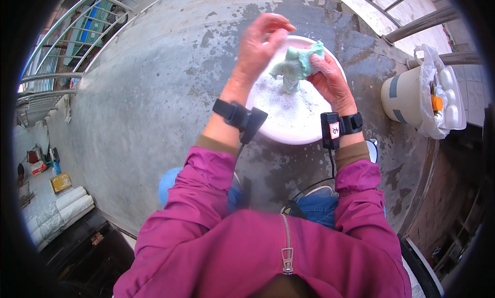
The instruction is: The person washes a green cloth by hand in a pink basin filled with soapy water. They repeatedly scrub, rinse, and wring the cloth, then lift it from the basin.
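Observation:
My right hand (328, 73) grips a wet, light green cloth (296, 64), bunched up with suds on it. The cloth hangs over a round white basin (286, 137), and its lower end reaches down to the foam. White soapy foam (284, 108) covers the water in the basin. Above the basin's far left rim is my left hand (265, 39), its fingers curled and nothing seen in it. A small gap shows between its thumb and fingers, to the left of the cloth. Both wrists wear black strapped devices with cables.
The basin stands on a wet-patched concrete floor (147, 116). To the right is a white bucket (400, 97) lined with a plastic bag, filled with refuse. Metal railings (421, 25) run at both upper sides. A cardboard box (60, 182) and white rolls (64, 211) lie at lower left.

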